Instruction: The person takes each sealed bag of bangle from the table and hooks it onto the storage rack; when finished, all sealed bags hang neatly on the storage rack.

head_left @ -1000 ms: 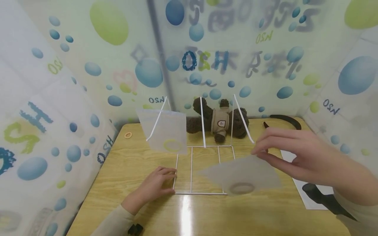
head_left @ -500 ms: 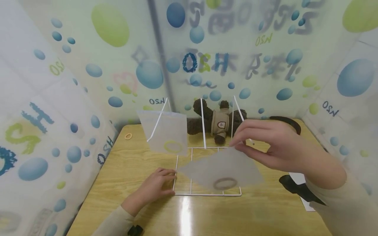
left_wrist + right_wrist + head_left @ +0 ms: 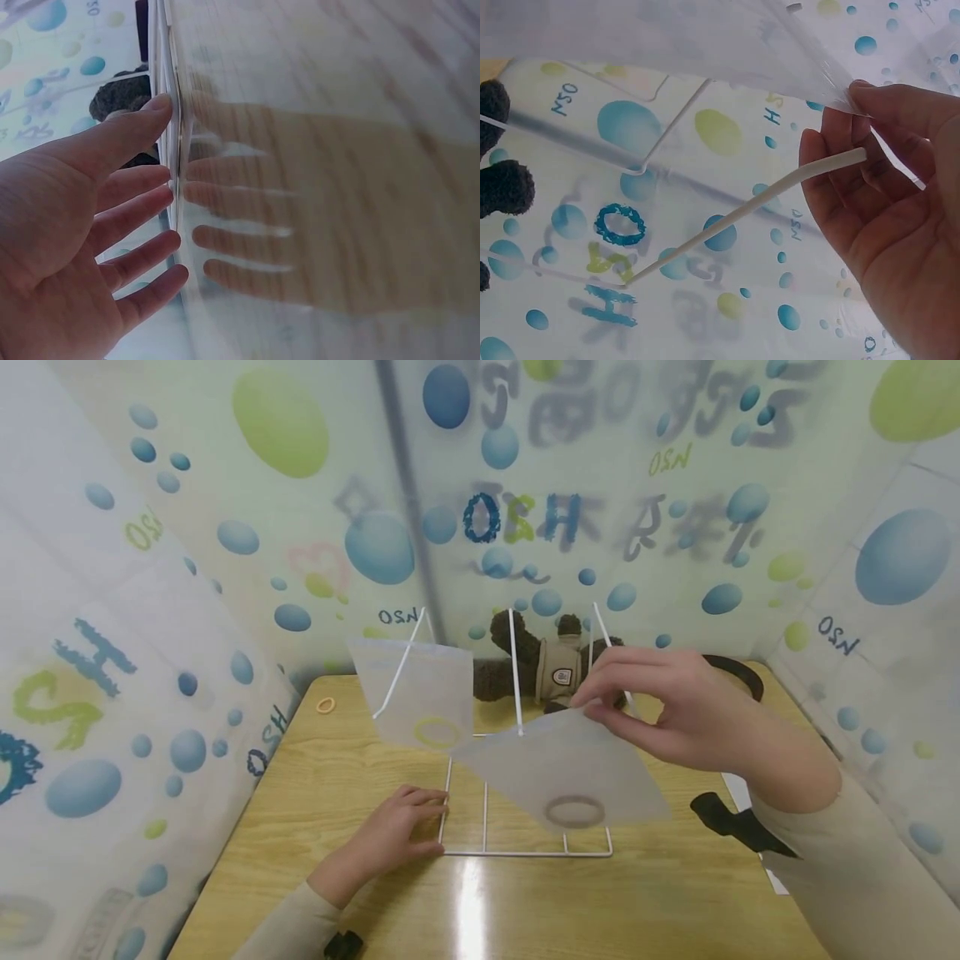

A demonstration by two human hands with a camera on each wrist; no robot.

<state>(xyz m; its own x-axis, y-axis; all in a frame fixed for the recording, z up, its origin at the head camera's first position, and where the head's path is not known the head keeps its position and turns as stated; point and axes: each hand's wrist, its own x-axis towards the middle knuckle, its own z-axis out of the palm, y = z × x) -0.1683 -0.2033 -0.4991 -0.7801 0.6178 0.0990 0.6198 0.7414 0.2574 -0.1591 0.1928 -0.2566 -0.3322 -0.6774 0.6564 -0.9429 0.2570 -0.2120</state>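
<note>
The right hand [image 3: 675,710] pinches the plastic bag [image 3: 521,768] by an upper corner above the rack [image 3: 525,854], a sensible hold for something likely light, limp and slippery, while the left hand [image 3: 386,831], fingers loosely straight, rests at the rack.

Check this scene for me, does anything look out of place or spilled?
The bear lies sideways behind the rack, and a lone ring sits near the far left corner of the table. Both look slightly stray; I see no spill or damage.
</note>
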